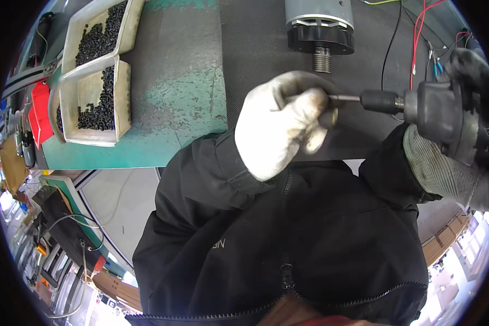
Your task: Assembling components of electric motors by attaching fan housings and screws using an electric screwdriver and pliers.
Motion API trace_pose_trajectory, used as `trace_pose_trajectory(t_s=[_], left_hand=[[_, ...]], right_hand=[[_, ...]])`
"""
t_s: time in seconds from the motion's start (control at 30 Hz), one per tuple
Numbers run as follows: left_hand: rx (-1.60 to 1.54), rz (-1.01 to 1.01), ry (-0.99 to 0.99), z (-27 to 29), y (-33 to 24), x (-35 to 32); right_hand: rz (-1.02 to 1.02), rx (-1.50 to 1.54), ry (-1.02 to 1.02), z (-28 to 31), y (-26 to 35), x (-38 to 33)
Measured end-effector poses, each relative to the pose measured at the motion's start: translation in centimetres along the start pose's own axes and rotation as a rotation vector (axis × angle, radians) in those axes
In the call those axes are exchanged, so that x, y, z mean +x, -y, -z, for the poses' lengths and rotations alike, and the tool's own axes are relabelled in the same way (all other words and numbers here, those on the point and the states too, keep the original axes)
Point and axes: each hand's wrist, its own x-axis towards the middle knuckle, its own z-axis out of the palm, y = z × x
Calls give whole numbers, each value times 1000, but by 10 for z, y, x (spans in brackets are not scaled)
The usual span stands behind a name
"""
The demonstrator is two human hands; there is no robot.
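My right hand (443,165), in a grey ribbed glove at the right edge, grips a black power screwdriver (437,111). The screwdriver lies level, with its thin metal bit (346,98) pointing left. My left hand (274,122), in a white glove, is closed in a pinch at the bit's tip. Its fingers hide the tip and whatever small thing may be held there. Just beyond the left hand, a grey cylindrical motor (319,13) with a black end ring rests on the dark mat (255,49). Its threaded shaft (321,61) points toward me.
Two white bins (124,103) of small black parts (100,41) stand at the left on the worn green bench (163,122). Red wires (415,46) and a black cable (394,46) trail at the far right, near blue-handled pliers (436,66). A red bin (39,114) is at far left.
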Motion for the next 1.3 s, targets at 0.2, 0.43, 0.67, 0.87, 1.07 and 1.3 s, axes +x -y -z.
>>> trace_pose_trajectory(t_s=[0.2, 0.43, 0.67, 0.87, 1.07, 1.3], left_hand=[[-403, 255, 210, 13, 19, 2], [-138, 109, -32, 13, 13, 36], [534, 62, -263, -10, 3, 39], [581, 78, -255, -8, 0, 40], [486, 141, -250, -6, -9, 39], [336, 162, -213, -4, -6, 37]], right_hand=[[-170, 224, 82, -2, -20, 23], [200, -624, -211, 6, -23, 31], [215, -394, 45, -6, -43, 25], [103, -817, -103, -25, -75, 19], [125, -759, -23, -4, -89, 20], [81, -351, -1, -11, -56, 22]])
